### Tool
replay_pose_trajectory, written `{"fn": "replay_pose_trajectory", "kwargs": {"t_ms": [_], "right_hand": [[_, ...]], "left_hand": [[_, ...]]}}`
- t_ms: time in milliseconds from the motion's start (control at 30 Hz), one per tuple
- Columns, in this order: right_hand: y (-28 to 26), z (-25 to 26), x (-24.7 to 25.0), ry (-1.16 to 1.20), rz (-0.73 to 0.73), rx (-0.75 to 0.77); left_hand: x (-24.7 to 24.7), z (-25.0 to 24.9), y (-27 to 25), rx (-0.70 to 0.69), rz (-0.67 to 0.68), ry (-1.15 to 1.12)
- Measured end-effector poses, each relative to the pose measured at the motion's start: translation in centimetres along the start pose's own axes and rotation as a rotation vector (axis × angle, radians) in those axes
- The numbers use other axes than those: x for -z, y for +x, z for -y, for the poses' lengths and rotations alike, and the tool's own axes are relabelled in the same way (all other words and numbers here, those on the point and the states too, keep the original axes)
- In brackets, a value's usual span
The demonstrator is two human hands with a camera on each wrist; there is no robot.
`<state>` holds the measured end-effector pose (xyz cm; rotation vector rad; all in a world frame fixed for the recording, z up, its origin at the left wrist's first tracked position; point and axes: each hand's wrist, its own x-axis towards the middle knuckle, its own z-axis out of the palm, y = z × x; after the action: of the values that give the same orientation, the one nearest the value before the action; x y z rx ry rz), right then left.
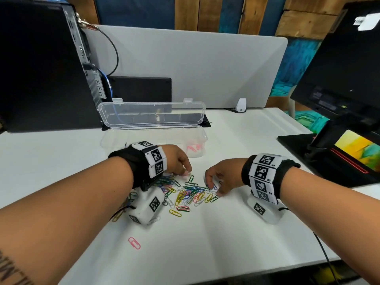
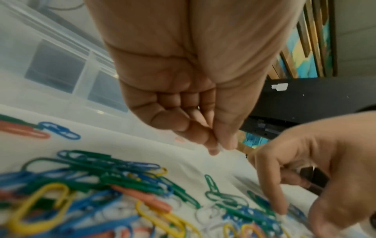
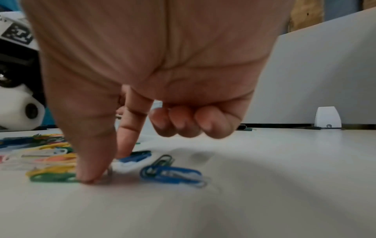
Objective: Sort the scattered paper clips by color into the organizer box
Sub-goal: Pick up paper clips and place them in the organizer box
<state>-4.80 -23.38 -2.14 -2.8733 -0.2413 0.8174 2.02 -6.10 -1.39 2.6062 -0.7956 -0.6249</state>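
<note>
A pile of coloured paper clips (image 1: 189, 192) lies on the white table between my hands. The clear organizer box (image 1: 115, 138) stands behind it with its lid (image 1: 152, 114) open; pink clips (image 1: 193, 148) lie in its right compartment. My left hand (image 1: 187, 172) hovers over the pile's far edge, thumb and index finger pinching a small white clip (image 2: 220, 148). My right hand (image 1: 213, 190) is at the pile's right edge. Its thumb and index finger (image 3: 126, 145) are down on the table, pinching at a white clip (image 3: 126, 165), and its other fingers are curled. Blue clips (image 3: 173, 175) lie beside it.
One pink clip (image 1: 134, 242) lies alone near the front. A black computer tower (image 1: 41, 64) stands at the left and a monitor (image 1: 339, 68) on a black base (image 1: 329, 161) at the right. A grey divider panel (image 1: 195, 68) closes the back. A black cable (image 1: 324, 254) runs off the front right edge.
</note>
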Motion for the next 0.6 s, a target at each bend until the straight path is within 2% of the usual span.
{"fn": "replay_pose_trajectory", "kwargs": {"t_ms": [100, 267, 400, 533, 600], "right_hand": [[0.2, 0.0, -0.4, -0.011, -0.034, 0.003], [0.1, 0.1, -0.5, -0.010, -0.056, 0.024], [0.2, 0.1, -0.6, -0.045, -0.052, 0.019], [0.5, 0.3, -0.7, -0.049, -0.055, 0.028], [0.7, 0.3, -0.7, -0.072, -0.051, 0.025]], "left_hand": [[0.1, 0.2, -0.3, 0.051, 0.035, -0.117], [-0.2, -0.9, -1.1, 0.149, 0.119, -0.492], [-0.6, -1.6, -1.4, 0.208, 0.159, -0.645], [-1.0, -2.1, -1.4, 0.207, 0.170, -0.651], [-1.1, -2.4, -1.5, 0.181, 0.199, -0.519]]}}
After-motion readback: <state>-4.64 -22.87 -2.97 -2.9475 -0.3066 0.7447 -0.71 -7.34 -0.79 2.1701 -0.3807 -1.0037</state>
